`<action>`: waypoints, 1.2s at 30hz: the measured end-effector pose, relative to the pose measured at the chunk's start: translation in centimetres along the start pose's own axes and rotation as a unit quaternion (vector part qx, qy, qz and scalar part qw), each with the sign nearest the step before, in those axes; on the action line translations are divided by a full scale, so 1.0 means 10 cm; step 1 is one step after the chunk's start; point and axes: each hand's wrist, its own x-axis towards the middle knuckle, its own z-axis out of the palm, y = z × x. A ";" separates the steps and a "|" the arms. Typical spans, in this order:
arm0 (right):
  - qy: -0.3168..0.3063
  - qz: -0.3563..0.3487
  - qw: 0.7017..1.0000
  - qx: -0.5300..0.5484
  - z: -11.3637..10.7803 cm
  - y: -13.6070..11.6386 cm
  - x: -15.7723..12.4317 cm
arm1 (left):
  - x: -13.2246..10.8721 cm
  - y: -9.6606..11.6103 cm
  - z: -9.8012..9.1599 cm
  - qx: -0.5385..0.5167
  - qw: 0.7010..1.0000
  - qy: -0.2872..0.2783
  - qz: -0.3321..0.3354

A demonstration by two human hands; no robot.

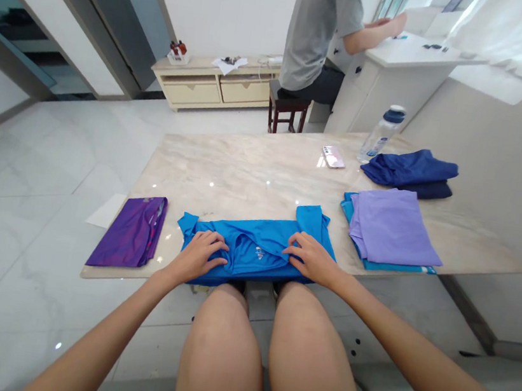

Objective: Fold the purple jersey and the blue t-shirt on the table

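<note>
A bright blue T-shirt lies spread along the table's near edge, part of it hanging over. Its neckline faces up, with a small pale print inside the collar. My left hand is at the left side of the neckline, fingers curled onto the cloth. On the right side of the collar, my right hand pinches the fabric between thumb and fingers. The shirt's sleeves stick out at both far corners. To the left is a folded purple garment; to the right, a folded lavender garment rests on blue cloth.
On the marble-patterned table are a phone, a clear water bottle and a crumpled dark blue garment. Beyond it, a person in a grey shirt sits on a stool at a white desk. A low cabinet stands behind.
</note>
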 end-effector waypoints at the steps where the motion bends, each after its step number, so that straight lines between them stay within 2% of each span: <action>1: 0.027 0.022 0.999 0.008 0.01 0.01 0.01 | 0.01 -0.02 0.01 -0.007 1.000 -0.007 0.010; 4: 0.112 0.116 0.986 0.046 -0.01 0.03 0.10 | 0.06 -0.05 0.03 -0.044 0.999 -0.026 0.013; 6: 0.157 0.178 0.968 0.084 -0.07 0.03 0.22 | 0.10 0.02 0.01 -0.077 0.997 -0.026 0.002; 8: 0.203 0.221 0.945 0.132 -0.17 0.02 0.41 | 0.15 0.19 -0.06 -0.111 0.994 -0.016 0.007; 10: 0.268 0.226 0.916 0.194 -0.33 -0.03 0.66 | 0.20 0.43 -0.22 -0.128 0.990 -0.023 0.059; 12: 0.324 0.178 0.893 0.255 -0.57 -0.13 0.94 | 0.24 0.67 -0.49 -0.123 0.983 -0.044 0.131; 14: 0.341 0.098 0.884 0.304 -0.89 -0.31 1.21 | 0.26 0.86 -0.87 -0.116 0.981 -0.017 0.156; 16: 0.319 0.022 0.882 0.345 -1.26 -0.57 1.43 | 0.30 0.99 -1.31 -0.117 0.982 0.086 0.122; 18: 0.284 -0.034 0.878 0.384 -1.62 -0.90 1.57 | 0.36 1.10 -1.78 -0.119 0.970 0.197 0.082; 19: 0.267 -0.054 0.875 0.400 -1.78 -1.08 1.61 | 0.40 1.17 -2.01 -0.126 0.963 0.226 0.075; 21: 0.245 -0.082 0.869 0.422 -2.07 -1.43 1.68 | 0.48 1.36 -2.39 -0.167 0.957 0.219 0.088; 23: 0.243 -0.102 0.865 0.427 -2.32 -1.72 1.73 | 0.57 1.60 -2.68 -0.231 0.952 0.166 0.112; 25: 0.266 -0.120 0.866 0.407 -2.53 -1.89 1.77 | 0.63 1.86 -2.87 -0.273 0.945 0.133 0.119; 27: 0.321 -0.121 0.862 0.373 -2.68 -1.92 1.76 | 0.67 2.07 -3.00 -0.272 0.946 0.140 0.107; 29: 0.378 -0.076 0.852 0.354 -2.72 -1.86 1.65 | 0.68 2.20 -3.10 -0.245 0.950 0.175 0.087; 30: 0.384 -0.034 0.852 0.355 -2.68 -1.81 1.55 | 0.67 2.23 -3.15 -0.228 0.950 0.199 0.079; 32: 0.331 0.064 0.867 0.366 -2.48 -1.76 1.29 | 0.64 2.26 -3.23 -0.197 0.947 0.243 0.068; 33: 0.270 0.101 0.886 0.364 -2.32 -1.78 1.15 | 0.62 2.27 -3.27 -0.184 0.945 0.263 0.067; 34: 0.219 0.119 0.901 0.355 -2.15 -1.82 1.02 | 0.60 2.29 -3.31 -0.173 0.942 0.278 0.067; 35: 0.200 0.119 0.910 0.344 -1.97 -1.89 0.92 | 0.58 2.30 -3.34 -0.163 0.940 0.292 0.066; 36: 0.211 0.113 0.917 0.319 -1.81 -1.97 0.84 | 0.55 2.32 -3.38 -0.154 0.937 0.307 0.063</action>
